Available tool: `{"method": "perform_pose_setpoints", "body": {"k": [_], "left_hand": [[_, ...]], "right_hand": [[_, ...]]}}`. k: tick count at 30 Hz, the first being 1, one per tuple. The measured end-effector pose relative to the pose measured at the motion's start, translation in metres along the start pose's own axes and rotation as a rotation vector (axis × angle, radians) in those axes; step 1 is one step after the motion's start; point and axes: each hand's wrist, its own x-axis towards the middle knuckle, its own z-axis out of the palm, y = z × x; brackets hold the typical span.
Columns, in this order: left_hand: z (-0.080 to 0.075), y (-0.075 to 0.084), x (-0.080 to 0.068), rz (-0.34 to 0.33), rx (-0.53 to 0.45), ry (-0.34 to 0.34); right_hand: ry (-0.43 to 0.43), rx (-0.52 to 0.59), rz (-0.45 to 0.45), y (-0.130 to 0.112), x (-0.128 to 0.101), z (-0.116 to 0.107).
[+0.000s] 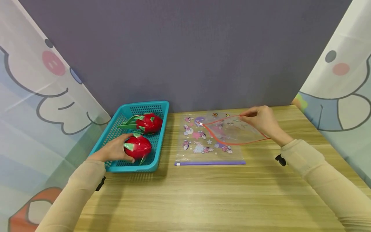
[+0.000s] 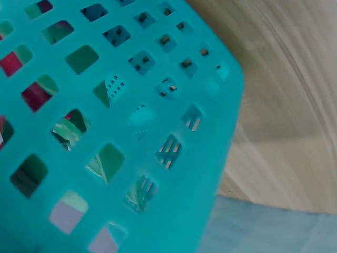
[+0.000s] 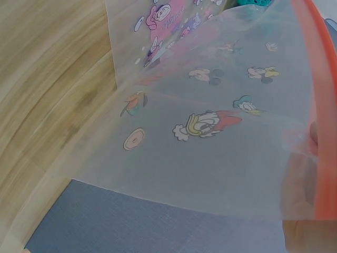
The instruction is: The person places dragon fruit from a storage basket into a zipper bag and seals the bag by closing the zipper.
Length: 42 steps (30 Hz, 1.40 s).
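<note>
At the left, my left hand (image 1: 113, 149) grips a glossy red dragon fruit (image 1: 139, 147) with green scales, inside a turquoise basket (image 1: 163, 135). Thumb and fingers lie on either side of the fruit. A second red dragon fruit (image 1: 149, 123) with long green leaves lies just behind it. On the right, my right hand (image 1: 262, 120) pinches the rim of a clear zip bag (image 1: 237, 135) with a red edge, whose mouth gapes. Cartoon figures decorate that bag (image 3: 158, 168) in the right wrist view. The left wrist view is mostly filled by the basket's perforated wall (image 2: 131, 116), hiding the hand.
Partly under the red-edged bag lies another clear zip bag, flat, with a purple zip strip (image 1: 211, 163) along its front. The wooden table (image 1: 185, 199) meets a grey panel (image 1: 185, 54) at the back. Printed cartoon curtains (image 1: 32, 80) hang at both sides.
</note>
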Motion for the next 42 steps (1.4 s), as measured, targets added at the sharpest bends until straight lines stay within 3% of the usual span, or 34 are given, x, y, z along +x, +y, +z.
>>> {"method": "perform_pose_setpoints", "body": {"k": [4,9,22,36,42], "left_hand": [[0.003,-0.002,0.003,0.024,0.043,0.014],[0.003,-0.002,0.003,0.025,0.026,0.032],[0.010,-0.006,0.000,0.021,0.085,0.137],[0.006,0.005,0.001,-0.047,0.086,0.172],[0.000,0.010,0.002,-0.034,0.115,0.180]], "right_hand": [[0.001,0.002,0.001,0.001,-0.001,0.001],[0.011,-0.006,-0.005,0.002,0.000,0.002],[-0.011,0.005,0.007,0.001,0.000,0.002],[-0.003,-0.010,0.001,0.000,0.001,0.001],[-0.004,0.000,0.005,0.001,0.002,0.002]]}}
